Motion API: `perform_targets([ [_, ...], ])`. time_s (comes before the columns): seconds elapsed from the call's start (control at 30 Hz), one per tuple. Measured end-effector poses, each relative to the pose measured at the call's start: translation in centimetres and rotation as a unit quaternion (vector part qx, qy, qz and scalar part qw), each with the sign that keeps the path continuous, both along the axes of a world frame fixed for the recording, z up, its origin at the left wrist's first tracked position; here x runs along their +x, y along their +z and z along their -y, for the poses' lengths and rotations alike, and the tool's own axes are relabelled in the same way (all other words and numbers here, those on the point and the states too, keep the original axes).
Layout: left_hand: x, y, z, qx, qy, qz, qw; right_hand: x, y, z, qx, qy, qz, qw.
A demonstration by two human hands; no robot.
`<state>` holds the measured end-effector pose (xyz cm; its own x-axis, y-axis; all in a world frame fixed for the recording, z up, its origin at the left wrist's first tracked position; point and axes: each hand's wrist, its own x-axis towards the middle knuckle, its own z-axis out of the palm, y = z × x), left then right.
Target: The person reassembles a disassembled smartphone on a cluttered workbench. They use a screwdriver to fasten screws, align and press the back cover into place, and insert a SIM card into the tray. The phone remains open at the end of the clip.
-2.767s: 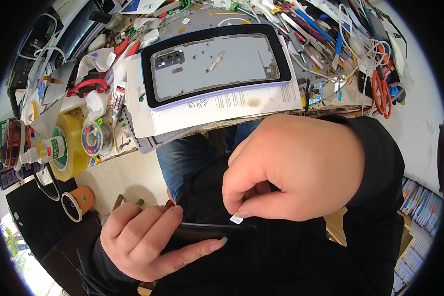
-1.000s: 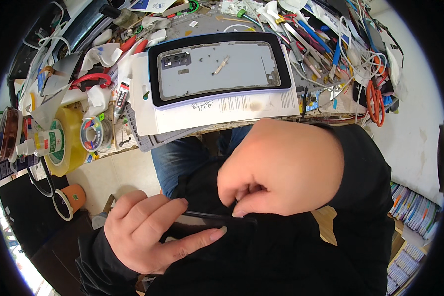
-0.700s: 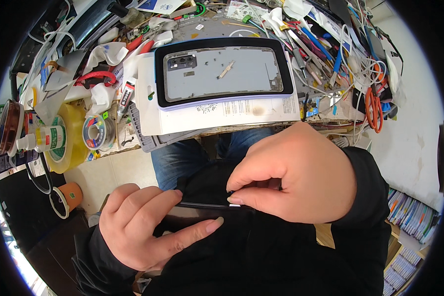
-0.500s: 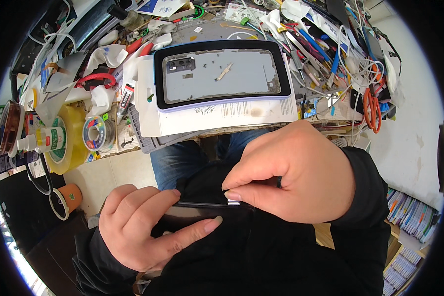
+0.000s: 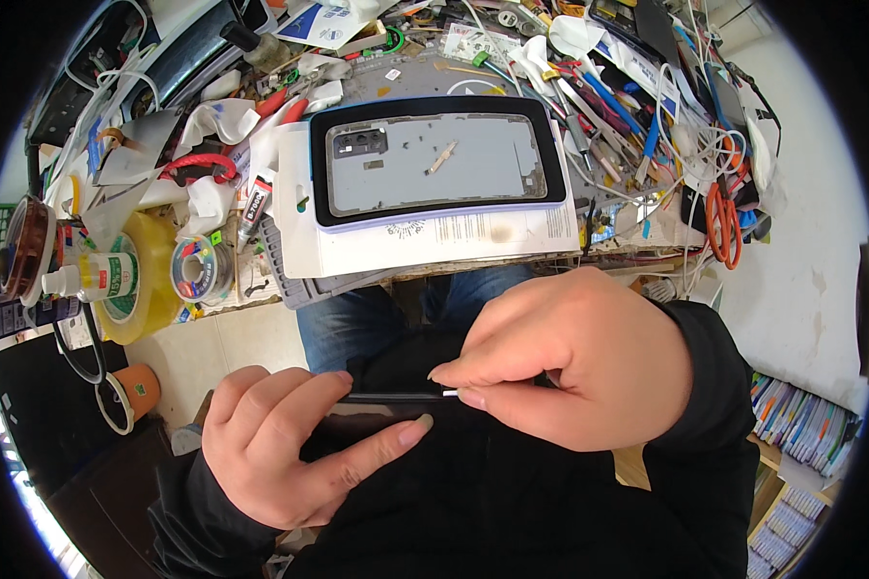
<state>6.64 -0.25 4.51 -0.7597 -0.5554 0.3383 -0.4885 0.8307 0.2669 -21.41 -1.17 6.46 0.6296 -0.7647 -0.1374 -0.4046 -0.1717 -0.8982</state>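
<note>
Over my lap, my left hand (image 5: pixel 285 439) grips a dark, thin phone (image 5: pixel 392 397) by its left part, fingers along the far edge and thumb on the near face. The phone is seen almost edge-on and its glossy face shows only in part. My right hand (image 5: pixel 589 367) is closed at the phone's right end, thumb and forefinger pinching a small white, flat piece (image 5: pixel 449 393). This piece touches or sits very close to the phone's edge. Its kind is too small to tell, and my fingertips cover part of it.
On the cluttered bench, a phone back panel (image 5: pixel 434 164) in a black-rimmed frame lies on a white card box (image 5: pixel 541 236). Left of it are a glue tube (image 5: pixel 254 207), a solder spool (image 5: pixel 201 268) and yellow tape (image 5: pixel 154 299). Cables and tools (image 5: pixel 637 125) crowd the right.
The white piece, which showed its flat side at the phone's edge, now appears as a thin sliver. My right hand has shifted slightly down, and the phone looks tilted more edge-on.
</note>
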Motion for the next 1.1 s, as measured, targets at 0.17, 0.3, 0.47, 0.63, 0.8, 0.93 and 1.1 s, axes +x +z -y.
perform_targets([
  [0.17, 0.5, 0.2, 0.3, -0.001, 0.01, -0.004, 1.0, -0.5, 0.4, -0.5, -0.084, -0.026, -0.019, 0.996],
  [0.3, 1.5, 0.7, 0.7, 0.023, 0.023, 0.025, 0.999, 0.3, 0.0, -1.4, -0.167, -0.002, 0.042, 0.985],
  [0.47, 1.7, 0.6, 1.0, 0.038, 0.02, 0.018, 0.999, 1.1, -1.2, -1.9, -0.232, -0.024, 0.028, 0.972],
  [0.63, 1.6, 1.0, 1.0, 0.04, 0.027, 0.018, 0.999, 1.2, -1.4, -1.7, -0.245, -0.043, 0.029, 0.968],
  [0.8, 1.5, 1.1, 1.0, 0.027, 0.028, 0.02, 0.999, 1.5, -1.8, -1.7, -0.201, -0.054, 0.058, 0.976],
  [0.93, 1.5, 0.7, 0.7, 0.021, 0.023, 0.019, 0.999, 1.1, -2.0, -1.9, -0.193, -0.031, 0.051, 0.979],
  [1.1, 1.4, 0.6, 0.7, 0.004, 0.035, 0.0, 0.999, 0.9, -2.3, -1.4, -0.211, -0.009, 0.079, 0.974],
])
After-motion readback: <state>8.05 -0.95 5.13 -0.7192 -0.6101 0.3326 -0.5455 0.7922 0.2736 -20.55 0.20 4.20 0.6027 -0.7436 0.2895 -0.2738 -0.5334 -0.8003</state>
